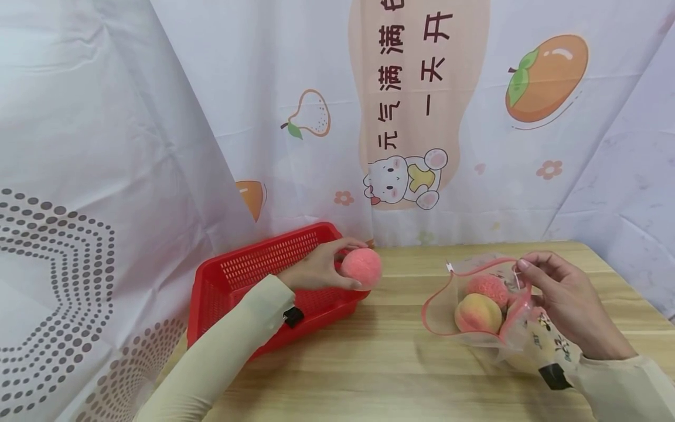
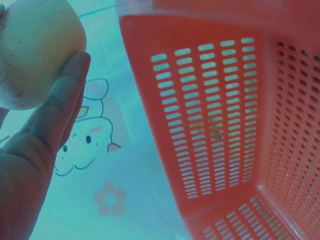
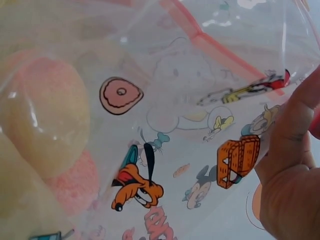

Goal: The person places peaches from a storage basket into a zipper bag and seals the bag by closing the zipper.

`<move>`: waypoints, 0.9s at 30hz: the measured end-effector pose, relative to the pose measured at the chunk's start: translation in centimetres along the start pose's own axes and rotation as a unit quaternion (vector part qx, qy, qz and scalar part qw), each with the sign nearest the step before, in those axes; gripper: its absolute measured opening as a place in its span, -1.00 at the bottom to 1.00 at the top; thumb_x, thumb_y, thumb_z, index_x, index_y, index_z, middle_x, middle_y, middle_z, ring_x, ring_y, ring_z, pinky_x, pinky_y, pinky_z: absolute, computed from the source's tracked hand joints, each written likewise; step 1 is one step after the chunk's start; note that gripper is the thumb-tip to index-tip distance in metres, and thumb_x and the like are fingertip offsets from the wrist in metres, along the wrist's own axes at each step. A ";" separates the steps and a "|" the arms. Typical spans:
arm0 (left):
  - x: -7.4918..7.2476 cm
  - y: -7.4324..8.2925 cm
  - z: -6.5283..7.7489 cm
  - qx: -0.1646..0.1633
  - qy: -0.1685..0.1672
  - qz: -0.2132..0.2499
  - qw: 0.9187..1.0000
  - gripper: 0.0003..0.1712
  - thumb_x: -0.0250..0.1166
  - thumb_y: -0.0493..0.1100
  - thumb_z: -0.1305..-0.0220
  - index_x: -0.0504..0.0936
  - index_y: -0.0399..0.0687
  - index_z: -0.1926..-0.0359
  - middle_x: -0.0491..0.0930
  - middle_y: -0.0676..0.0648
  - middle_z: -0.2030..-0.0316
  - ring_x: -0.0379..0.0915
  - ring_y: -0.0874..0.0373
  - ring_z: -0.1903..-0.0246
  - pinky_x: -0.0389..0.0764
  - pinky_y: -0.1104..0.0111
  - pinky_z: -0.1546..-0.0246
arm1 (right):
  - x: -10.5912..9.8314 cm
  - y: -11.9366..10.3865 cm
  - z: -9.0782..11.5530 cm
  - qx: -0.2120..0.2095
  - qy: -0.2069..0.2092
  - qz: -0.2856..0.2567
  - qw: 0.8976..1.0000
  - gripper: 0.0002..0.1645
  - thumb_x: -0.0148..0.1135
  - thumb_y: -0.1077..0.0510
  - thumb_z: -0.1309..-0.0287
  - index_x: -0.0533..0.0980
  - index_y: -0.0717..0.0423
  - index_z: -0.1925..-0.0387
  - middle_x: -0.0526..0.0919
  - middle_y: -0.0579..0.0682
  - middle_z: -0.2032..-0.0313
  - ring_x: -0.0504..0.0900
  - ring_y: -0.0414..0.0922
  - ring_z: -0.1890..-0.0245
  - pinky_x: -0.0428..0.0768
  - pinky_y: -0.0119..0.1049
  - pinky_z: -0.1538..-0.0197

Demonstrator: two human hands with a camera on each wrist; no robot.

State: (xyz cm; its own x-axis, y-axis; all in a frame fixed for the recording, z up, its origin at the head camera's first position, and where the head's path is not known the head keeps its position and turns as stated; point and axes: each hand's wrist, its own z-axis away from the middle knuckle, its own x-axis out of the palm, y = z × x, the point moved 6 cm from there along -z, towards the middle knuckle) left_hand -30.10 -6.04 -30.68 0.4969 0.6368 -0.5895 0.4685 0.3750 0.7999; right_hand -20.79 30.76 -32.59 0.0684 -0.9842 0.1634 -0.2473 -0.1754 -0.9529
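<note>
In the head view my left hand holds a pink peach between fingers and thumb, over the right end of the red basket. The left wrist view shows the paler side of that peach close beside the perforated basket wall. My right hand pinches the pink zip edge of a clear printed plastic bag, whose mouth gapes. Inside lie a yellow-pink peach and a rough pink fruit, with more fruit partly hidden. Cartoon prints cover the bag in the right wrist view.
Both the basket and the bag stand on a wooden table, with bare wood between them. Behind it hangs a white printed curtain. Another sheet with grey dots hangs at the left.
</note>
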 end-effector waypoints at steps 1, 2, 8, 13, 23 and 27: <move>0.1 0.2 0.0 0.001 -0.001 -0.001 1.000 -0.21 0.59 -0.20 0.03 0.45 0.12 -0.25 0.50 0.07 -0.13 0.45 0.06 -0.09 0.68 0.23 0.11 | 0.0 0.0 0.0 -0.001 0.000 0.000 1.000 -0.84 0.06 0.33 -0.44 0.56 0.08 0.16 0.65 -0.11 0.35 0.61 -0.26 0.36 0.52 -0.37 0.47; 0.2 0.3 -0.1 0.000 -0.002 -0.002 1.000 -0.20 0.59 -0.21 0.03 0.45 0.11 -0.25 0.50 0.07 -0.13 0.46 0.06 -0.09 0.68 0.24 0.11 | 0.0 0.0 0.0 -0.001 0.000 0.000 1.000 -0.84 0.06 0.33 -0.44 0.56 0.08 0.16 0.65 -0.11 0.35 0.61 -0.25 0.37 0.51 -0.37 0.47; 0.9 1.3 -0.3 -0.001 -0.010 -0.006 1.000 -0.20 0.58 -0.21 0.01 0.45 0.07 -0.28 0.40 0.03 -0.29 0.48 0.04 -0.07 0.68 0.27 0.12 | 0.0 -0.1 -0.1 0.003 0.001 0.003 1.000 -0.84 0.07 0.32 -0.44 0.56 0.07 0.16 0.65 -0.12 0.34 0.61 -0.26 0.36 0.51 -0.38 0.46; 1.7 1.9 -0.6 0.003 -0.026 -0.004 1.000 -0.19 0.56 -0.22 -0.01 0.43 0.04 -0.31 0.38 0.02 -0.28 0.51 0.07 -0.01 0.68 0.29 0.15 | 0.0 0.0 -0.1 0.004 0.002 0.005 1.000 -0.84 0.07 0.31 -0.44 0.56 0.07 0.16 0.65 -0.13 0.33 0.60 -0.27 0.34 0.51 -0.38 0.45; 4.0 3.0 -1.3 0.024 -0.060 0.020 0.998 -0.19 0.56 -0.26 0.01 0.44 0.06 -0.29 0.48 0.06 -0.11 0.52 0.13 0.00 0.68 0.31 0.16 | 0.0 0.0 -0.1 0.007 0.002 -0.002 1.000 -0.83 0.06 0.32 -0.44 0.56 0.07 0.16 0.64 -0.12 0.35 0.60 -0.26 0.37 0.52 -0.39 0.46; 4.9 3.4 -1.7 0.047 -0.075 0.028 0.996 -0.19 0.55 -0.30 0.01 0.43 -0.04 -0.30 0.48 0.05 -0.13 0.52 0.15 0.01 0.68 0.30 0.14 | 0.0 0.1 0.0 0.010 0.003 0.006 1.000 -0.85 0.07 0.30 -0.44 0.55 0.06 0.16 0.64 -0.13 0.34 0.60 -0.27 0.35 0.51 -0.39 0.46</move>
State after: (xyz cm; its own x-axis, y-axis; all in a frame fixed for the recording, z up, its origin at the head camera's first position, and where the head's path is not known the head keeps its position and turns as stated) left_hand -27.25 -0.47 -30.66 0.6236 0.5452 -0.5602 0.4996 0.2732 0.8220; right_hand -20.81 30.73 -32.71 0.0602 -0.9864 0.1532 -0.2290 -0.1630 -0.9597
